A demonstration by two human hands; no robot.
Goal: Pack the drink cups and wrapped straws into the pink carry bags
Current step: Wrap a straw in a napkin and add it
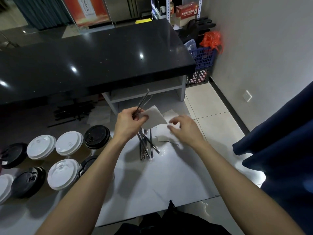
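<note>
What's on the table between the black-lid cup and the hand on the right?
In the head view, a bunch of wrapped straws lies between that cup and the right hand.

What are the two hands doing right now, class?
Left hand: pinches wrapped straws and a white napkin.
Right hand: open, fingers relaxed above the napkins on the table, holding nothing.

red box (186, 10) – chinese print, unreadable | orange poster (88, 11) – characters too blurred
</note>
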